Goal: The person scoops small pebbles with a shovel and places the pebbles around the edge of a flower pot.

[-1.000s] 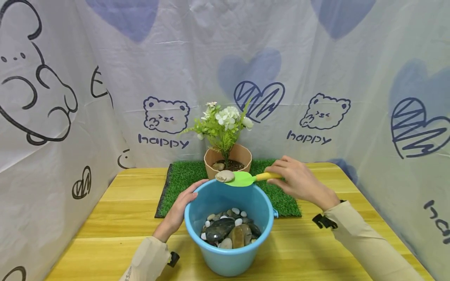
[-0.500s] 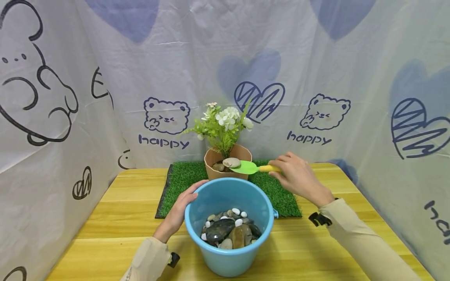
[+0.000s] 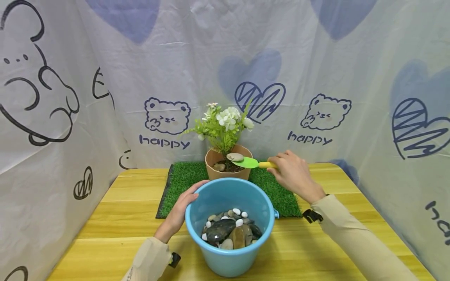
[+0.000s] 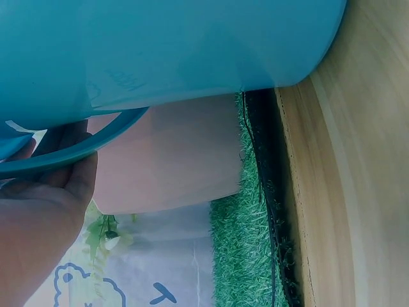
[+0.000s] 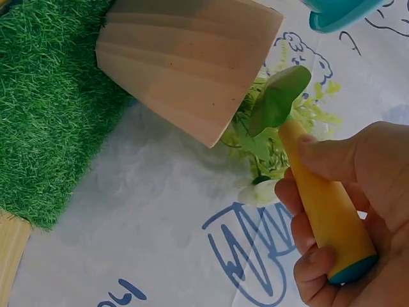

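My right hand [image 3: 293, 171] grips the yellow handle of a small garden trowel [image 3: 250, 162], fingers wrapped around it in the right wrist view [image 5: 332, 211]. On the trowel's green blade lies a pale flat stone [image 3: 235, 157], held over the flowerpot [image 3: 228, 174]. The pot holds dark soil, a brownish stone [image 3: 219, 167] and a plant with white flowers [image 3: 227, 117]. My left hand [image 3: 178, 208] holds the left rim of a blue bucket [image 3: 230, 258]; in the left wrist view the bucket's handle [image 4: 83, 148] crosses over the fingers. Several dark, brown and white stones [image 3: 220, 230] lie inside the bucket.
The pot stands on a green artificial grass mat [image 3: 186, 179] at the back of a wooden table [image 3: 116, 222]. The bucket stands in front of it. Printed white cloth [image 3: 197, 70] hangs behind and on both sides.
My right hand has moved the trowel and its stone forward, from over the bucket's far rim to above the pot, then slightly right. The left hand and bucket have stayed put.
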Demonstrator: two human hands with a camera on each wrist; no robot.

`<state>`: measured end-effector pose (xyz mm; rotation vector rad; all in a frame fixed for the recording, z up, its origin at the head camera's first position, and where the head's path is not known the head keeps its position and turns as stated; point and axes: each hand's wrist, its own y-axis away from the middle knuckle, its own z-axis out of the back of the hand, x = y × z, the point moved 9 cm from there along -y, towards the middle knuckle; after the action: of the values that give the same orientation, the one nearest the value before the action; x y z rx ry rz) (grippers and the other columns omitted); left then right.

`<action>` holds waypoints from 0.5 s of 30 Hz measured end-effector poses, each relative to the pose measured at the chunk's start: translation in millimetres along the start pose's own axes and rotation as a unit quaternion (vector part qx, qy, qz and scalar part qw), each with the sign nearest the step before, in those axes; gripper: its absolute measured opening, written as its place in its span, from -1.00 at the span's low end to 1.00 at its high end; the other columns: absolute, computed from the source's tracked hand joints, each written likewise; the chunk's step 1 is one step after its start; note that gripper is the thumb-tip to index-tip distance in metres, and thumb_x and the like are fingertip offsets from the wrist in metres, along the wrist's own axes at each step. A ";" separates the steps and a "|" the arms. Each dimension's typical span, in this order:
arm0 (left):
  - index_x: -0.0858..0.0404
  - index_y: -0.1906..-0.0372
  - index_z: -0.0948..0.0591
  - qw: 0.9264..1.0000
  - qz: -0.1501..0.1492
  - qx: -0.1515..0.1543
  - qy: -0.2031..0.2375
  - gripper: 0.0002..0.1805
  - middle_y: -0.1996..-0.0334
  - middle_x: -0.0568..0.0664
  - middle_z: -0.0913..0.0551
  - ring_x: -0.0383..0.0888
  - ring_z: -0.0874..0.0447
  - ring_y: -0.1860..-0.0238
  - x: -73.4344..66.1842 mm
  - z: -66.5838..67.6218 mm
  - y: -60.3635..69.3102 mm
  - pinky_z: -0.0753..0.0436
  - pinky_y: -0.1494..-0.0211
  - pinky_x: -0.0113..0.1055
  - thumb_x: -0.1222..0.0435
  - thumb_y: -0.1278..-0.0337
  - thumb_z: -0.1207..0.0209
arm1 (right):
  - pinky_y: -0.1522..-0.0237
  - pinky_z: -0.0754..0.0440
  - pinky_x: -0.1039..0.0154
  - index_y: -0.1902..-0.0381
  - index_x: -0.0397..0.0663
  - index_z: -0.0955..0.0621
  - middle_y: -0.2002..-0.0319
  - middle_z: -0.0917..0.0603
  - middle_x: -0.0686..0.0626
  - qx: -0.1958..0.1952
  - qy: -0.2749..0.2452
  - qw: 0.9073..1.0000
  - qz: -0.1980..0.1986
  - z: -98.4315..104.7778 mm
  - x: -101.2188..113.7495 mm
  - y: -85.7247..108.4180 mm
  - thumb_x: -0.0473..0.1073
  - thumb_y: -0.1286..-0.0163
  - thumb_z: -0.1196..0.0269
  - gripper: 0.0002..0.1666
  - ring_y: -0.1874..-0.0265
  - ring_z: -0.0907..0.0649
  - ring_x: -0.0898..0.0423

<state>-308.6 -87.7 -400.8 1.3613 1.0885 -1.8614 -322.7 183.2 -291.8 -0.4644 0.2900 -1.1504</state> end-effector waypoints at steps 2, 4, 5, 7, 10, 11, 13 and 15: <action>0.13 -0.50 -0.22 1.000 -0.001 0.000 0.000 -0.43 -0.37 0.22 -0.38 0.29 -0.49 -0.23 0.2 0.0 0.4 -0.64 -0.08 0.00 0.11 -0.48 0.28 | 0.32 -0.59 0.09 0.02 -0.06 -0.71 0.18 -0.73 -0.06 0.004 0.000 1.000 -0.009 -2.1 -0.8 -1.4 0.01 -0.26 -0.35 -0.61 0.25 -0.59 0.00; 0.15 -0.50 -0.21 1.000 -0.002 -0.001 -0.001 -0.42 -0.37 0.23 -0.38 0.29 -0.49 -0.23 0.2 0.2 0.7 -0.64 -0.08 0.02 0.11 -0.48 0.29 | 0.33 -0.60 0.08 0.01 -0.06 -0.70 0.19 -0.73 -0.06 0.005 0.001 1.000 -0.015 -3.7 -0.8 -3.2 0.01 -0.27 -0.34 -0.60 0.26 -0.59 0.00; 0.15 -0.50 -0.21 1.000 -0.002 -0.002 -0.001 -0.42 -0.36 0.23 -0.38 0.29 -0.49 -0.23 0.1 0.2 0.7 -0.63 -0.08 0.03 0.11 -0.48 0.28 | 0.34 -0.60 0.08 0.01 -0.06 -0.71 0.20 -0.73 -0.06 0.005 0.002 1.000 -0.017 -4.4 -0.7 -4.1 0.02 -0.27 -0.34 -0.60 0.26 -0.59 0.00; 0.17 -0.50 -0.21 1.000 -0.003 -0.002 -0.001 -0.42 -0.36 0.23 -0.38 0.29 -0.49 -0.23 0.0 0.1 0.7 -0.63 -0.09 0.04 0.10 -0.48 0.29 | 0.34 -0.60 0.08 0.02 -0.06 -0.71 0.21 -0.73 -0.06 0.006 0.003 1.000 -0.022 -6.9 -0.8 -5.6 0.01 -0.27 -0.34 -0.61 0.26 -0.59 -0.01; 0.17 -0.51 -0.21 1.000 -0.004 -0.001 -0.002 -0.42 -0.36 0.23 -0.38 0.29 -0.49 -0.23 -0.1 -0.1 0.6 -0.64 -0.09 0.02 0.10 -0.49 0.29 | 0.36 -0.59 0.08 0.02 -0.07 -0.71 0.22 -0.73 -0.07 0.012 0.005 1.000 -0.026 -11.9 -0.6 -7.8 0.01 -0.27 -0.34 -0.61 0.27 -0.59 -0.01; 0.16 -0.50 -0.21 1.000 -0.003 -0.001 -0.002 -0.42 -0.37 0.23 -0.38 0.29 -0.49 -0.23 -0.3 -0.2 0.5 -0.64 -0.09 0.02 0.10 -0.49 0.29 | 0.36 -0.59 0.08 0.03 -0.07 -0.71 0.22 -0.73 -0.07 0.014 0.006 1.000 -0.028 -13.7 -0.6 -8.7 0.01 -0.27 -0.34 -0.62 0.28 -0.59 -0.01; 0.16 -0.51 -0.20 1.000 -0.002 0.000 -0.002 -0.42 -0.37 0.23 -0.38 0.29 -0.49 -0.23 -0.8 -0.3 0.6 -0.63 -0.09 0.02 0.11 -0.49 0.29 | 0.38 -0.58 0.09 0.04 -0.07 -0.71 0.22 -0.74 -0.06 0.017 0.005 0.999 -0.031 -16.8 -0.3 -10.6 0.01 -0.27 -0.34 -0.62 0.30 -0.58 0.00; 0.16 -0.51 -0.20 1.000 -0.002 0.001 -0.002 -0.42 -0.37 0.23 -0.38 0.29 -0.49 -0.24 -1.6 -0.3 0.6 -0.63 -0.09 0.03 0.11 -0.49 0.29 | 0.39 -0.56 0.11 0.07 -0.06 -0.72 0.23 -0.74 -0.06 0.019 0.003 0.999 -0.036 -19.1 0.0 -12.8 0.01 -0.27 -0.34 -0.64 0.32 -0.57 0.01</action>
<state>-307.5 -87.8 -399.5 1.3570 1.0895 -1.8672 -341.7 175.1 -302.1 -0.4414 0.2577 -1.2246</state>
